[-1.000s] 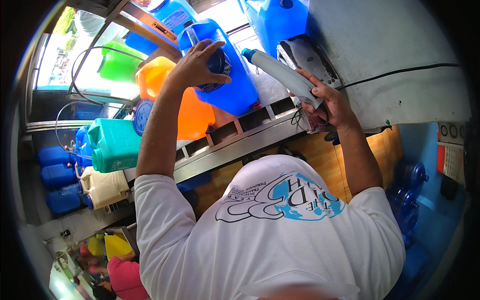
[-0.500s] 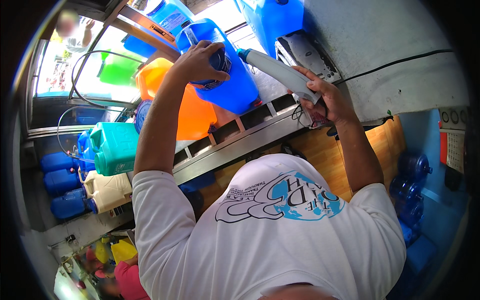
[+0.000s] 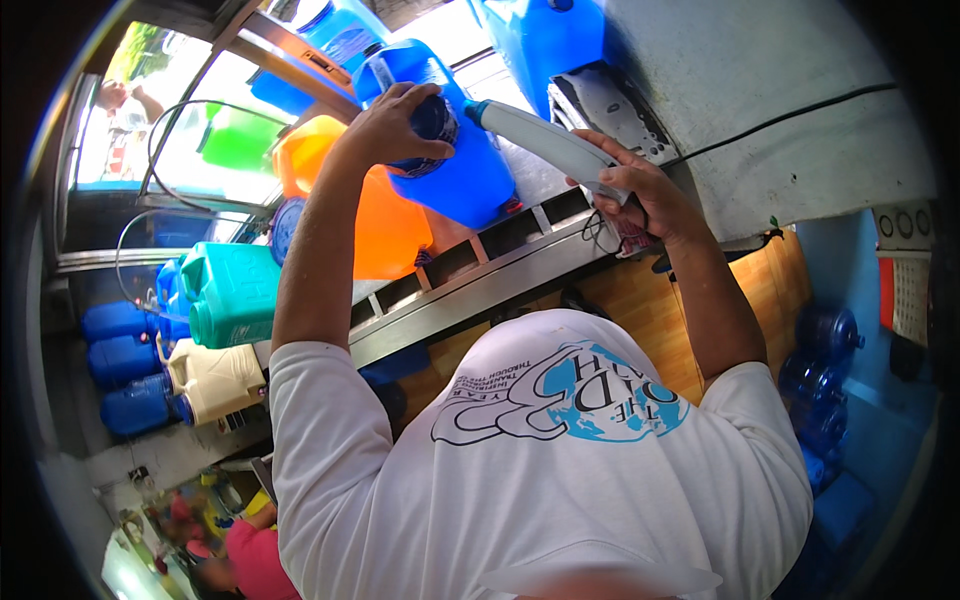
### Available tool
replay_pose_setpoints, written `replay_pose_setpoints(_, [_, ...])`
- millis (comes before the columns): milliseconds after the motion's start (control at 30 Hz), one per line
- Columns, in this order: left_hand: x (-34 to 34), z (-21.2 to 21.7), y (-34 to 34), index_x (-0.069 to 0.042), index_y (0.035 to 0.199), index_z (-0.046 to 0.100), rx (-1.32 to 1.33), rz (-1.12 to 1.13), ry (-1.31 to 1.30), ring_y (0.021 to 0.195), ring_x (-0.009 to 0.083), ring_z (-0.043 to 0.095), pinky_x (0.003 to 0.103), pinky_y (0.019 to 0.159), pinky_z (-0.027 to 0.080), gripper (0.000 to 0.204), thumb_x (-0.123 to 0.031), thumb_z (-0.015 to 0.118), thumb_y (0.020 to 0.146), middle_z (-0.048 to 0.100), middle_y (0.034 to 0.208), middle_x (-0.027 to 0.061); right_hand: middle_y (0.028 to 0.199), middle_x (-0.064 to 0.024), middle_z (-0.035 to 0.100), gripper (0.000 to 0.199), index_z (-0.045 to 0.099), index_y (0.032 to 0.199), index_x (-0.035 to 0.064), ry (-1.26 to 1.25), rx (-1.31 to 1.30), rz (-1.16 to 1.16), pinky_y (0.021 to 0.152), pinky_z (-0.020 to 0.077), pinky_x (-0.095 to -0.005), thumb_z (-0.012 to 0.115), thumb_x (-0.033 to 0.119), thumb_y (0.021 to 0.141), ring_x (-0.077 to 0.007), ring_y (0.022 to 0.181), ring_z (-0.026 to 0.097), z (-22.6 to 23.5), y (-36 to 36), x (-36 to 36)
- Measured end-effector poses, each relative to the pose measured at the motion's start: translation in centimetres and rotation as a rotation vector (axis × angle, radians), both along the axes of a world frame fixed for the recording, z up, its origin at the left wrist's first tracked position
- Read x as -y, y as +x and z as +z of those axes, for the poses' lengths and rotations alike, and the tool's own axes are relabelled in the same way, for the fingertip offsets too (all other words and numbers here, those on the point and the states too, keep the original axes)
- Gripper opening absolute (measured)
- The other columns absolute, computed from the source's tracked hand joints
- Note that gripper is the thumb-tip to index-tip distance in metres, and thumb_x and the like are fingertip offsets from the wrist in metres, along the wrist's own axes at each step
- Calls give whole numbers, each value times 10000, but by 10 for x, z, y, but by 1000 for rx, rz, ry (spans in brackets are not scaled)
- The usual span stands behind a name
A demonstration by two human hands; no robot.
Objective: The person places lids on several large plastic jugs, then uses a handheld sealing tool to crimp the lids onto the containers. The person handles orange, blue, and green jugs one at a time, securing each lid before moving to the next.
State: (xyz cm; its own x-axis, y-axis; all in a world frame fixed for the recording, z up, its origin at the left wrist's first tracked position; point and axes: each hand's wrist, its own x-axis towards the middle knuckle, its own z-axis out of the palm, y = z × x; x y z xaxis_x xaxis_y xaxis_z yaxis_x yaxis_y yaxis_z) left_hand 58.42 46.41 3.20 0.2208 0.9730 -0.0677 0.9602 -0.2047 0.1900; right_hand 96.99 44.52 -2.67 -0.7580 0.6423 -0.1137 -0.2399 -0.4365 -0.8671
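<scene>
My left hand is curled round the large dark blue cap of a blue water jug, fingers over its top and thumb at its near side. The jug stands on the metal-edged counter. In my right hand is a long light-grey tool that looks like a heat gun, with a teal tip. Its tip points at the cap and is close to it; whether they touch I cannot tell. Left of the jug stands an orange jug, partly behind my left forearm.
A second blue container stands at the far right of the counter. At left are a teal jug, a cream jug and a green container beyond the window. A black cable crosses the wall. A person in pink is at lower left.
The grey tool's tip has moved slightly left, nearer the cap, along with my right hand. My left hand stays on the cap. The person outside the window has shifted.
</scene>
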Motion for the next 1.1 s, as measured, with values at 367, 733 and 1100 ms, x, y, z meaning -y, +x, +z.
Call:
replay_pose_setpoints(367, [20, 32, 34, -231, 1495, 468, -69, 130, -163, 1393, 391, 427, 517, 1133, 397, 1071, -624, 877, 587, 439, 1511, 149, 1093, -177, 628, 862, 313, 1550, 86, -95, -39, -8, 509, 458, -205, 677, 150, 771, -87, 610, 532, 5, 9, 2])
replay_pose_setpoints(733, [12, 32, 29, -219, 1487, 479, -94, 97, -185, 1427, 380, 388, 507, 1164, 359, 1038, -605, 869, 605, 410, 1543, 142, 1092, -169, 652, 903, 308, 1559, 74, -70, 21, -47, 517, 455, -181, 728, 199, 769, -77, 596, 524, 5, 26, 6])
replay_pose_setpoints(1100, [11, 17, 25, -213, 1461, 507, -15, 110, -90, 1395, 376, 443, 484, 1165, 379, 1008, -528, 904, 590, 455, 1506, 148, 1090, -140, 675, 857, 327, 1552, 53, 0, 43, 55, 554, 469, -193, 732, 235, 819, -46, 604, 527, -9, 29, -2])
